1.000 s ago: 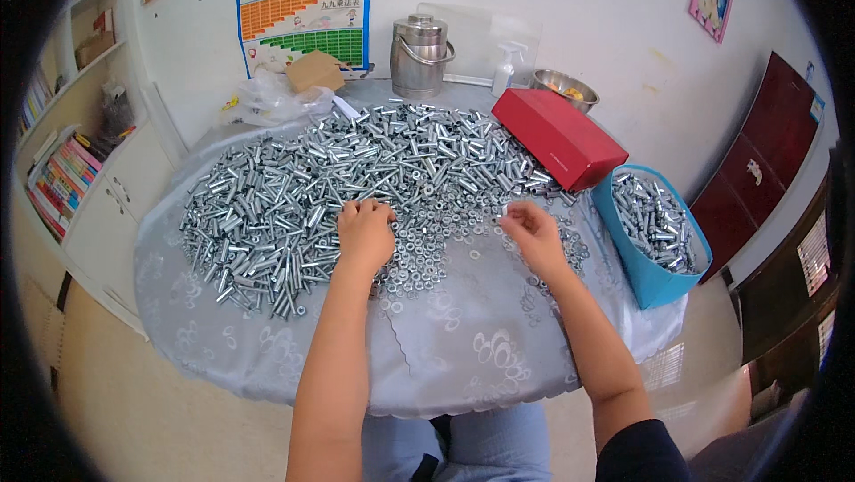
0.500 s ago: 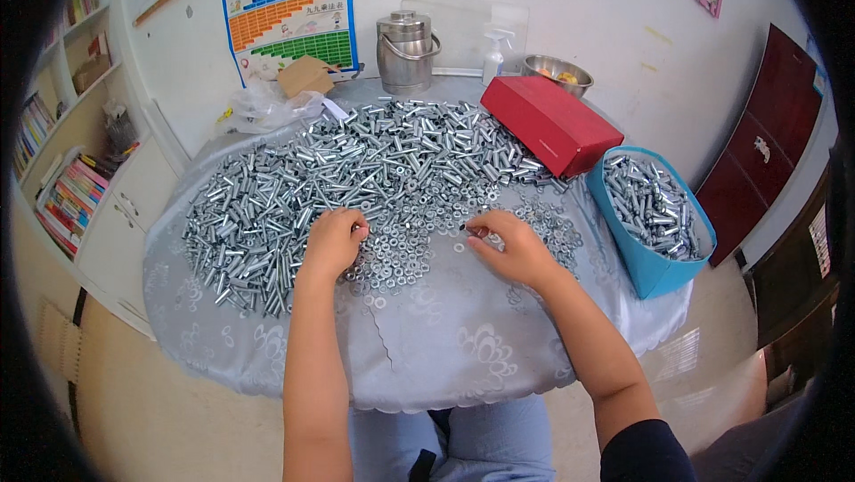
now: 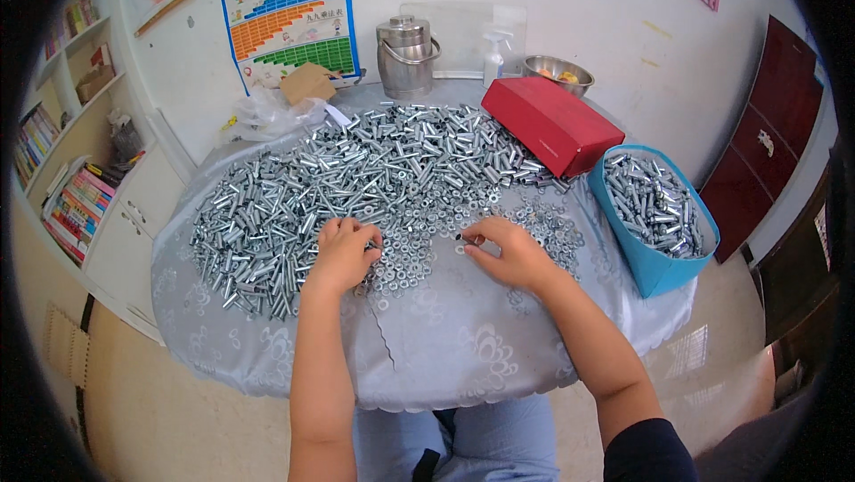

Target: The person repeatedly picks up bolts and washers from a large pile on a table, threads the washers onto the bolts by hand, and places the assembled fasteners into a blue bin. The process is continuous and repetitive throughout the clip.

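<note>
A big heap of silver bolts [image 3: 374, 170] covers a round table with a grey patterned cloth [image 3: 445, 339]. Nearer me lies a patch of small nuts and washers [image 3: 419, 255]. My left hand [image 3: 343, 255] rests curled on the nuts at the heap's near edge; whether it holds anything is hidden. My right hand [image 3: 508, 255] pinches a small dark piece between thumb and fingertips, just above the nuts.
A blue bag [image 3: 655, 264] full of bolts stands at the table's right edge. A red box [image 3: 552, 121], a steel pot [image 3: 407, 59], a metal bowl [image 3: 558, 72], a spray bottle and a crumpled plastic bag [image 3: 267, 112] line the back. Bookshelves [image 3: 71, 152] stand left.
Both hands have drawn closer together over the nuts. My right hand moved left and picked up a small piece between its fingertips.
</note>
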Available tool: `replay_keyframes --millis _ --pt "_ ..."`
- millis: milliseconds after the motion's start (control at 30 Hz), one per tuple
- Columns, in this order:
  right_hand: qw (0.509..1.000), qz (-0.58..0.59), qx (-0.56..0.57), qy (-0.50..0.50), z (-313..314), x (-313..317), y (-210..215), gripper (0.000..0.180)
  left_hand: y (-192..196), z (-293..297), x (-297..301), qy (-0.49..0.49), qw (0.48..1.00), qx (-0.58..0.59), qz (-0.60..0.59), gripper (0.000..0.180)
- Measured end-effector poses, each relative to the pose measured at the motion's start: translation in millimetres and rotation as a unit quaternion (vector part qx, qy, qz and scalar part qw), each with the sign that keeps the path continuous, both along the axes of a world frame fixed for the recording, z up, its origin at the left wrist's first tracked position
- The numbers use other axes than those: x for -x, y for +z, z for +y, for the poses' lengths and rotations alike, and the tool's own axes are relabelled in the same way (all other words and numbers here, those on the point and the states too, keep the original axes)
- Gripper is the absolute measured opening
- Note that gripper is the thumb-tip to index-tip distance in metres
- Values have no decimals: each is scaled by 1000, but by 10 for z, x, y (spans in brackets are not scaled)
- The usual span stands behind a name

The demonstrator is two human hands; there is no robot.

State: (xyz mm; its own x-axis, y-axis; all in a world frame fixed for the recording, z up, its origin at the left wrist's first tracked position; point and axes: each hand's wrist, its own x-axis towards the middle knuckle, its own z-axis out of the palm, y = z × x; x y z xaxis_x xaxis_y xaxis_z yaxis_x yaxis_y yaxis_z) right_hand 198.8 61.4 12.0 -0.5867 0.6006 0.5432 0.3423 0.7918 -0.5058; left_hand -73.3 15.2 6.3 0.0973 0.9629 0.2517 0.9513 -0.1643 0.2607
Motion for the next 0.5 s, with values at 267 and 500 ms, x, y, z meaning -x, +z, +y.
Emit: replay_keyframes --millis 267,500 --pt "959 114 259 16 -62 106 -74 22 -25 5 -58 -33 998 -49 -38 12" --pt "825 265 492 80 -127 127 96 26 248 19 -512 -111 876 -57 -465 26"
